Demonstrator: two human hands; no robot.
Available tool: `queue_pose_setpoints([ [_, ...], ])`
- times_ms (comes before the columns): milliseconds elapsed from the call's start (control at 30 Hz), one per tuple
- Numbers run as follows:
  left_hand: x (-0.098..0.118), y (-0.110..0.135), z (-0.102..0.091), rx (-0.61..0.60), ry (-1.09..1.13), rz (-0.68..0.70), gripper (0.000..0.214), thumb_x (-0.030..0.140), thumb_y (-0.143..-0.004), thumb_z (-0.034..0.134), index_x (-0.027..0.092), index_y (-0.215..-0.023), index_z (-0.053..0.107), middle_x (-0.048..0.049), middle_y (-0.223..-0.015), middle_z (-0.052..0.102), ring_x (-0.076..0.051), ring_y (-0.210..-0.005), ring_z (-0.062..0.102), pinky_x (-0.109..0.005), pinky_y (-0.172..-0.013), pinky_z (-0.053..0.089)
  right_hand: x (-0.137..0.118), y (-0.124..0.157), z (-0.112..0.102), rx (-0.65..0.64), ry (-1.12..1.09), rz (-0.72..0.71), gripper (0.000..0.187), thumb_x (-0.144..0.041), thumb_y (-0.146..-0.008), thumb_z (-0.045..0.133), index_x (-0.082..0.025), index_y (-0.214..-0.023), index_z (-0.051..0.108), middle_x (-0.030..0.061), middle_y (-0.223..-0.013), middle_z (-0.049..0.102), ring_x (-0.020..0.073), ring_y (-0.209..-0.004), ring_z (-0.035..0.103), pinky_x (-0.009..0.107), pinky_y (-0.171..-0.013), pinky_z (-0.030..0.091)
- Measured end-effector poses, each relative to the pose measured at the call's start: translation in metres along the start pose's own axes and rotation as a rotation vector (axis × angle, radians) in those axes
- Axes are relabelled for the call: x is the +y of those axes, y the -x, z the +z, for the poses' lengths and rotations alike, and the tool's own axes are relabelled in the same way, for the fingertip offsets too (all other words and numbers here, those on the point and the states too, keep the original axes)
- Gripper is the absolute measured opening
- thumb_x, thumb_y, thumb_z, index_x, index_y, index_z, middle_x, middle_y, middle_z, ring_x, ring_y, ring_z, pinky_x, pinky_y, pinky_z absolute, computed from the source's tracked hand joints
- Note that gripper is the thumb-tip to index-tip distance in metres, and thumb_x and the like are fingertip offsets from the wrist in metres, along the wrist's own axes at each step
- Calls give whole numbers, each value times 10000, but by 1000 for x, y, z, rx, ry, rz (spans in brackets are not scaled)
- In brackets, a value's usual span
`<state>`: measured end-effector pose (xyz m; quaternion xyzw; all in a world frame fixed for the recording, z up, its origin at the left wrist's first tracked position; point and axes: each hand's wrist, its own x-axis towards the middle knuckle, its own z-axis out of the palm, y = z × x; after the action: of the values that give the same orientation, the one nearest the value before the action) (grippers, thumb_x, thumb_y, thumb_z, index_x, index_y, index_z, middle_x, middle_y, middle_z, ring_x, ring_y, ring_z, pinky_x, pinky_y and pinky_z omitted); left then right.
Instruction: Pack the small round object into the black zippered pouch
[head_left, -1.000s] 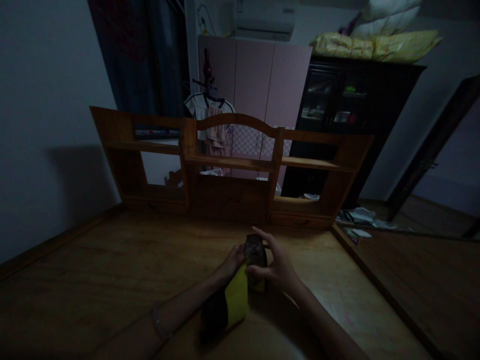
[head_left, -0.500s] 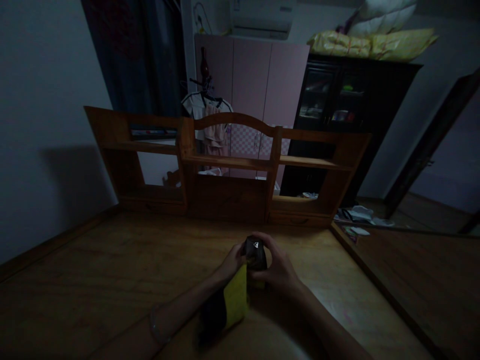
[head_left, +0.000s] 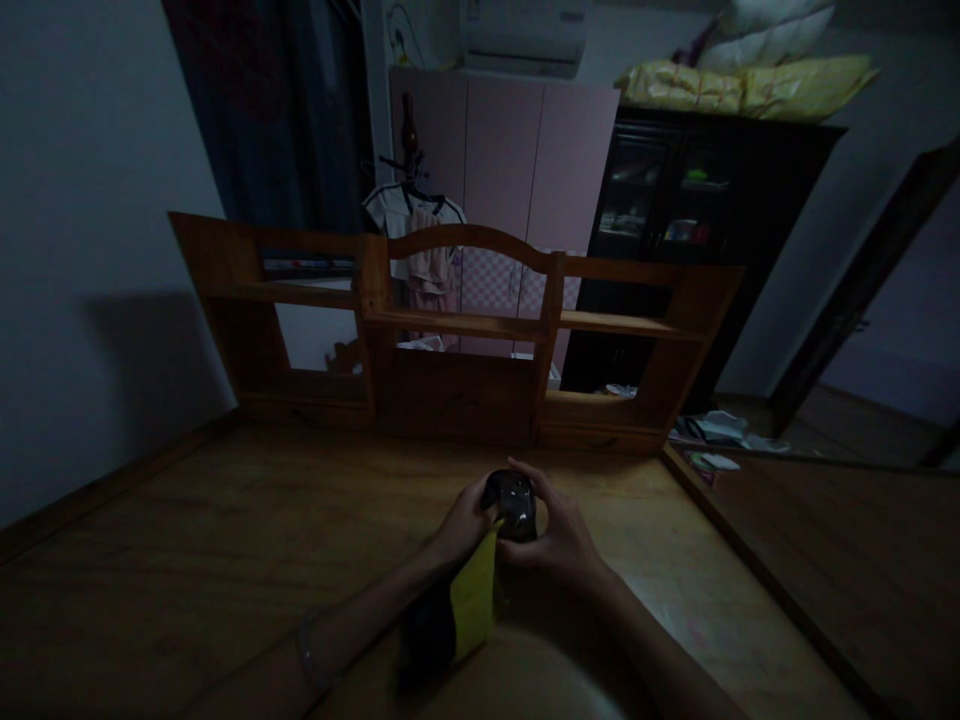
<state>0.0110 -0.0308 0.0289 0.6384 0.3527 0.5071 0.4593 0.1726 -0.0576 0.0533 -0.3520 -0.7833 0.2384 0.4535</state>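
Observation:
Both hands meet above the wooden bed boards. Between them is a small dark, glossy object (head_left: pixel 516 505) with bright glints; its kind cannot be made out in the dim light. My right hand (head_left: pixel 559 535) curves round its right side, thumb below and fingers above. From the left, my left hand (head_left: pixel 466 520) closes on the object's left edge, its fingers partly hidden. A yellow and black piece, perhaps cloth or a soft pouch (head_left: pixel 474 600), hangs below my left hand, its yellow part reaching up to the dark object. Whether the two are joined is unclear.
A wooden headboard with shelves (head_left: pixel 457 322) stands ahead, rising from the boards (head_left: pixel 300 510). A raised side rail (head_left: pixel 750 555) runs along the right. At left is a white wall (head_left: pixel 97 200). Behind are a pink wardrobe (head_left: pixel 502 160) and a dark cabinet (head_left: pixel 750 190).
The dark object has turned slightly between my hands, and its glints have shifted. The yellow piece hangs a little differently; both hands have barely moved.

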Motion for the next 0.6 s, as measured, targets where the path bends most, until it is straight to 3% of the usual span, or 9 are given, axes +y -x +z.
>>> queue_pose_setpoints([
  [300, -1, 3, -1, -12, -154, 64, 332, 296, -830, 540, 160, -1131, 574, -69, -1061, 664, -227, -978, 609, -298, -851, 451, 9, 0, -5, -5, -13, 26, 874, -308, -603, 784, -292, -1378, 379, 53, -1273, 579, 279, -1143, 553, 413, -968, 435],
  [467, 8, 12, 3, -79, -260, 108, 279, 206, -810, 525, 157, -1072, 608, -68, -991, 678, -215, -910, 620, -273, -798, 453, 7, 0, -6, 12, -63, 49, 447, -345, -818, 615, -309, -1257, 540, 21, -1207, 632, 244, -1110, 583, 408, -956, 453],
  [600, 5, 15, 9, -177, -262, 78, 202, 192, -817, 485, 145, -939, 639, -60, -898, 683, -202, -813, 622, -259, -734, 456, 5, 0, -4, -8, -90, 81, 352, -384, -871, 554, -307, -1214, 579, 13, -1183, 647, 240, -1107, 583, 411, -958, 452],
])
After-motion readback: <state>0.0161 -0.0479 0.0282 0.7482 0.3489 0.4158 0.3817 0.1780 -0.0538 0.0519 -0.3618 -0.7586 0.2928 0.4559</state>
